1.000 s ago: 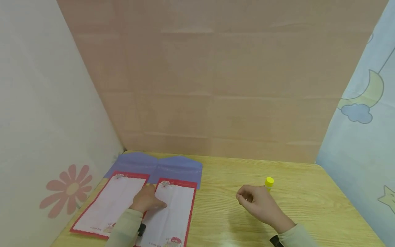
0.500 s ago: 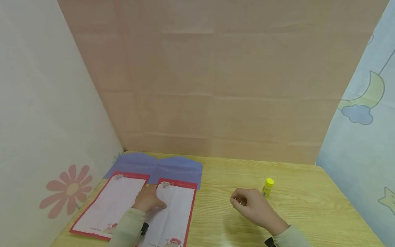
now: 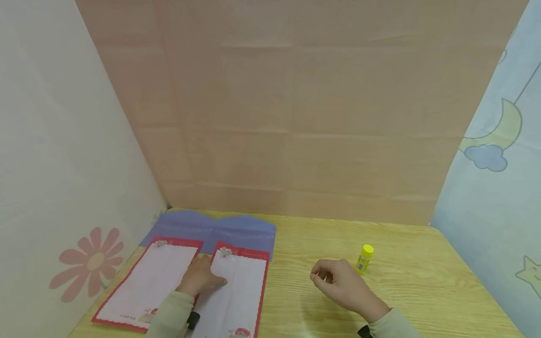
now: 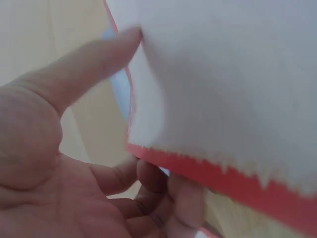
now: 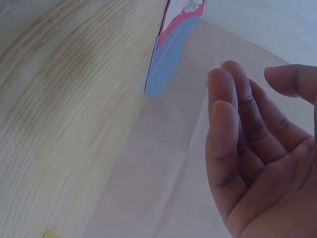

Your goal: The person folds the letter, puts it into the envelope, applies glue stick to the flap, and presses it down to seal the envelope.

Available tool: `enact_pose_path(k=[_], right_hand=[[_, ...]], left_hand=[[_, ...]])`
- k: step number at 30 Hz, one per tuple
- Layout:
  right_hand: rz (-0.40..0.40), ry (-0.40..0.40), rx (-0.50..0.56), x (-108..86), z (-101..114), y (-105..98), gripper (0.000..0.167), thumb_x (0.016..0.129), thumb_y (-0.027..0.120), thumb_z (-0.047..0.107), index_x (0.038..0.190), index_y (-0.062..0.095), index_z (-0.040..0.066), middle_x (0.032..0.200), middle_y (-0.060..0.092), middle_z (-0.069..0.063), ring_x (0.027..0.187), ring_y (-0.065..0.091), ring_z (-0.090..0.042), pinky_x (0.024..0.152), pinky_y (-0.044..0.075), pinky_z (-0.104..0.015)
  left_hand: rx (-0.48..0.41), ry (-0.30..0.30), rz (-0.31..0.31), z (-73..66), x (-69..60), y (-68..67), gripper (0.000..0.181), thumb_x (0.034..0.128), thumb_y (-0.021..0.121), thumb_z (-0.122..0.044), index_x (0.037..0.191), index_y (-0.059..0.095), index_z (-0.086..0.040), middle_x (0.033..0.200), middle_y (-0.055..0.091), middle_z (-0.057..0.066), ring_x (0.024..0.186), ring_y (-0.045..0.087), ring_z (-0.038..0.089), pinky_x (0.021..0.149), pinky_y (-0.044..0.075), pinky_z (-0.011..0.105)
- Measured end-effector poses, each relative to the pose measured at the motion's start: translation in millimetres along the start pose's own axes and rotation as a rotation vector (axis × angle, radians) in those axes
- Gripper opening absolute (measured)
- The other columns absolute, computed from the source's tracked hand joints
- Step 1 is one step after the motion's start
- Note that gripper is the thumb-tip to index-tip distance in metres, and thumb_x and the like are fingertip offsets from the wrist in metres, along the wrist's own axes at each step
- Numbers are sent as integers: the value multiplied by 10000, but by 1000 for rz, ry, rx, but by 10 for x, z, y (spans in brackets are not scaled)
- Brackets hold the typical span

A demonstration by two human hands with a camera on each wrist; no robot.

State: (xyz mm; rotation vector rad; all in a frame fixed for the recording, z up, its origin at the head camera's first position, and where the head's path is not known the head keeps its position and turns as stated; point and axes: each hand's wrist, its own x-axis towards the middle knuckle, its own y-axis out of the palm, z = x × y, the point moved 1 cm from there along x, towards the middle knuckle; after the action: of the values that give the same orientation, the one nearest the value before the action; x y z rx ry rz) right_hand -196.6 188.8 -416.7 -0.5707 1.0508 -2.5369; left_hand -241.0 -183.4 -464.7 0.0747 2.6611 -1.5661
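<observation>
In the head view my left hand (image 3: 200, 278) is at the left edge of the right-hand sheet of letter paper (image 3: 245, 286), white with a red border. The left wrist view has the thumb over the letter paper (image 4: 233, 94) and curled fingers under its red edge, pinching it. A second such sheet (image 3: 150, 279) lies to the left, partly behind the left sleeve. My right hand (image 3: 344, 285) hovers over the table, fingers loosely curled, holding nothing, as the right wrist view of the hand (image 5: 270, 163) confirms. Just beyond it a yellow glue stick (image 3: 365, 258) stands upright, capped.
Two blue-purple envelopes (image 3: 247, 230) with flaps lie behind the sheets, partly covered by them. The wood-grain table (image 3: 405, 281) is bounded by a brown paper wall (image 3: 296, 117) at the back, a flower-printed wall (image 3: 46, 164) left and a moon-printed wall (image 3: 507, 206) right.
My right hand has drifted left, so more of the glue stick shows. The left hand stays at the same sheet's edge, nearly still.
</observation>
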Motion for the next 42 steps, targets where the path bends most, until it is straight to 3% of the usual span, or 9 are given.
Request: enact_pose_path(k=[6,10,14,18,21,28,32,36,42], right_hand=[[5,2,-11,5,-7,35,106,971,649,210,889,713,194,735,671,76,580,526,-2,524,460,-227],[-2,4,-32,11,-10,52,102,962,654,207,889,718,175,725,668,88,581,522,2,526,450,-221],[7,13,-38,22,-2,63,97,955,659,212,899,722,164,728,651,133,583,532,-11,530,450,-220],[6,40,-39,40,5,85,100,956,667,225,974,720,141,799,668,119,579,538,-34,529,454,-227],[-4,91,-23,47,1,113,224,962,672,283,1120,686,126,903,692,66,565,544,-54,513,458,-240],[40,241,341,62,-6,80,533,977,651,350,1370,506,21,1072,677,-94,693,663,-231,507,523,-342],[61,219,488,66,3,18,397,994,633,265,1188,547,-71,893,693,-145,655,661,-243,489,522,-322],[38,184,558,54,-6,-34,270,1000,622,207,975,562,-56,730,645,-164,601,637,-178,479,503,-254],[-39,202,595,28,-56,-117,266,1002,618,195,969,546,-59,679,619,-102,571,612,-129,471,478,-223]], left_hand=[[-83,98,-52,-93,-56,-100,442,910,642,-97,1220,521,193,1153,596,333,1120,576,471,943,469,572],[-210,141,-83,-231,-93,-238,294,945,608,-71,1184,551,91,1048,652,219,937,634,338,789,516,493],[-331,187,-99,-416,-147,-352,202,966,624,-88,1133,574,13,990,625,97,838,552,205,740,478,382],[-426,215,-93,-629,-215,-440,239,980,638,-146,1178,590,-22,1083,629,81,929,564,194,828,488,402],[-505,224,-87,-784,-253,-473,266,979,648,-179,1199,593,-39,1136,632,84,1016,588,217,883,497,427],[-768,264,17,-998,-273,-418,244,990,638,-204,1181,558,-75,1101,608,94,943,594,229,783,524,342],[-840,278,87,-1036,-261,-365,268,997,629,-222,1194,536,-66,1087,589,125,918,596,251,776,529,341],[-861,263,134,-1023,-236,-327,288,996,632,-250,1181,533,-52,1036,599,119,877,587,229,760,523,322],[-850,266,243,-921,-188,-266,280,1006,617,-259,1168,568,-36,935,610,85,819,582,209,701,544,332]])
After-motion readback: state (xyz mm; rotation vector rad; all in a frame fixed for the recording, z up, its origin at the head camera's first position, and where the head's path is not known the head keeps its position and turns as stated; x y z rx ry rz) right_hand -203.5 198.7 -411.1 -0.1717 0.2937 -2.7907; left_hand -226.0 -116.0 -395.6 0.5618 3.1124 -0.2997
